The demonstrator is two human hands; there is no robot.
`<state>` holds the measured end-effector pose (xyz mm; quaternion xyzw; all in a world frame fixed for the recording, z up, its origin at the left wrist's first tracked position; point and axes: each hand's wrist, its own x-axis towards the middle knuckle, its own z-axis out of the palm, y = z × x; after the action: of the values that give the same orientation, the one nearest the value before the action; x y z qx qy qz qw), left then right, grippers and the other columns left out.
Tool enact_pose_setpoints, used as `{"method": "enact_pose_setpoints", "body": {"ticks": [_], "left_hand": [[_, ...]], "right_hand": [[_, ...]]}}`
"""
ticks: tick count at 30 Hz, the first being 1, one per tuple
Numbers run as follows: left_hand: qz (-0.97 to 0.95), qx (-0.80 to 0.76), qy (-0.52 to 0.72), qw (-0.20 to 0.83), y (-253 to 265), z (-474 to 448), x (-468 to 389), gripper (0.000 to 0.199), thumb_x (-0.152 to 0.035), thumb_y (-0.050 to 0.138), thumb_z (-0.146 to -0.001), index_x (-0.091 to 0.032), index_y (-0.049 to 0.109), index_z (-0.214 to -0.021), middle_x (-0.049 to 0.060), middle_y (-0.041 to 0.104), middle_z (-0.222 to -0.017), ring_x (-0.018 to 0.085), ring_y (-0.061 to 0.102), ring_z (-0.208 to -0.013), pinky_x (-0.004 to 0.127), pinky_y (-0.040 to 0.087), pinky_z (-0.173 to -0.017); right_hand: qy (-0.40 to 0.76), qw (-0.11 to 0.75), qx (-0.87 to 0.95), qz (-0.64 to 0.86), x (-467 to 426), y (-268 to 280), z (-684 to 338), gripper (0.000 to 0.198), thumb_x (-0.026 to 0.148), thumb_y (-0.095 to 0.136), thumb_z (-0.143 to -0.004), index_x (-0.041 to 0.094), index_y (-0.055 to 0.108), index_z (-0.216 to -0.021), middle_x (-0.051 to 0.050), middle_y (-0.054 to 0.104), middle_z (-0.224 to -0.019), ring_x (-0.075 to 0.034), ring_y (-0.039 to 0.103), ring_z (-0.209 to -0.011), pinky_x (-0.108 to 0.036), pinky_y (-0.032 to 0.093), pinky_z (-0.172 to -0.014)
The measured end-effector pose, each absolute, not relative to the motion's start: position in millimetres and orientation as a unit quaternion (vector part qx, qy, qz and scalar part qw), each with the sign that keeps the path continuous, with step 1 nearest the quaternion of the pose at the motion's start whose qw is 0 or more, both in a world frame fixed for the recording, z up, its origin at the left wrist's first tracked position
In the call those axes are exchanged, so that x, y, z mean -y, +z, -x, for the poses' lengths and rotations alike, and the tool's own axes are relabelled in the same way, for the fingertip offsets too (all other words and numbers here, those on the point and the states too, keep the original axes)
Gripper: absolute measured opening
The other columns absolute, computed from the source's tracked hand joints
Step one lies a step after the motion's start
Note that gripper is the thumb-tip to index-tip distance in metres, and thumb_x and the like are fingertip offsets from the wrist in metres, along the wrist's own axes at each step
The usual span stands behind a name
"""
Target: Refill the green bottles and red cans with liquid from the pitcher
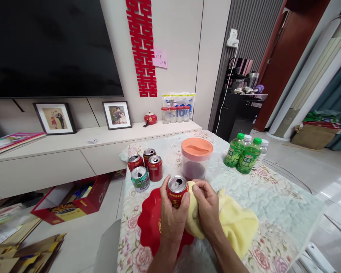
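My left hand (173,212) is wrapped round a red drink can (175,197), which is upright with its top opened. Beside it my right hand (207,208) grips a yellow cloth (238,222), part of it bunched close to the can's side. The rest of the cloth spreads out to the right over the table. Beneath my left hand lies a red scalloped plate (149,220). Just beyond the can stands a clear tub with an orange lid (197,147).
Several opened cans (155,168) cluster at the table's left edge. Green-capped bottles (246,161) and white-capped ones stand to the right. A floral cover (272,201) drapes the table. Behind it, a white cabinet (108,138) carries picture frames and jars. A red box (74,201) sits on the floor.
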<state>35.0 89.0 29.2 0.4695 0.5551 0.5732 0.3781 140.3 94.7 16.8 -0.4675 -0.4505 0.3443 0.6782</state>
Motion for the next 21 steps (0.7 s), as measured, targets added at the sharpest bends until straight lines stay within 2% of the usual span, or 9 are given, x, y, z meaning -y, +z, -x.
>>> {"method": "enact_pose_setpoints", "body": {"ticks": [3, 7, 10, 15, 21], "left_hand": [[-0.467, -0.537, 0.572, 0.407, 28.3, -37.9, -87.7, 0.07, -0.042, 0.067, -0.082, -0.021, 0.046, -0.145, 0.016, 0.06, -0.148, 0.033, 0.059, -0.137, 0.048, 0.049, -0.113], [-0.454, -0.503, 0.588, 0.442, 29.6, -39.4, -85.5, 0.056, -0.043, 0.056, -0.094, -0.021, 0.048, -0.145, 0.015, 0.059, -0.151, 0.029, 0.059, -0.138, 0.044, 0.05, -0.113], [-0.444, -0.508, 0.595, 0.436, 30.7, -37.8, -83.9, 0.054, -0.044, 0.055, -0.097, -0.022, 0.048, -0.145, 0.014, 0.058, -0.152, 0.029, 0.055, -0.142, 0.042, 0.05, -0.114], [-0.429, -0.526, 0.618, 0.398, 25.6, -29.8, -86.0, 0.053, -0.048, 0.056, -0.096, -0.027, 0.048, -0.144, 0.012, 0.058, -0.152, 0.031, 0.055, -0.142, 0.047, 0.046, -0.116], [-0.425, -0.52, 0.656, 0.345, 22.2, -24.0, -91.8, 0.053, -0.054, 0.061, -0.092, -0.03, 0.049, -0.138, 0.01, 0.058, -0.147, 0.031, 0.058, -0.136, 0.047, 0.046, -0.115]], "right_hand": [[0.316, 0.707, 0.451, 0.444, -92.9, 16.4, -141.4, 0.024, 0.046, 0.066, -0.092, 0.022, 0.066, -0.091, -0.006, 0.068, -0.102, -0.022, 0.064, -0.099, -0.034, 0.052, -0.091], [0.304, 0.696, 0.49, 0.429, -94.3, 17.2, -142.0, 0.025, 0.043, 0.071, -0.089, 0.021, 0.071, -0.102, -0.007, 0.065, -0.107, -0.023, 0.062, -0.103, -0.034, 0.05, -0.092], [0.305, 0.674, 0.51, 0.438, -94.4, 20.9, -142.1, 0.022, 0.042, 0.069, -0.091, 0.02, 0.069, -0.095, -0.006, 0.064, -0.099, -0.021, 0.06, -0.096, -0.031, 0.049, -0.086], [0.344, 0.611, 0.537, 0.469, -94.8, 21.8, -140.3, 0.025, 0.043, 0.065, -0.093, 0.019, 0.066, -0.085, -0.002, 0.062, -0.081, -0.017, 0.056, -0.074, -0.029, 0.046, -0.07], [0.376, 0.56, 0.533, 0.511, -102.3, 8.5, -138.2, 0.028, 0.044, 0.067, -0.089, 0.018, 0.068, -0.078, -0.002, 0.065, -0.073, -0.018, 0.055, -0.068, -0.03, 0.043, -0.065]]}}
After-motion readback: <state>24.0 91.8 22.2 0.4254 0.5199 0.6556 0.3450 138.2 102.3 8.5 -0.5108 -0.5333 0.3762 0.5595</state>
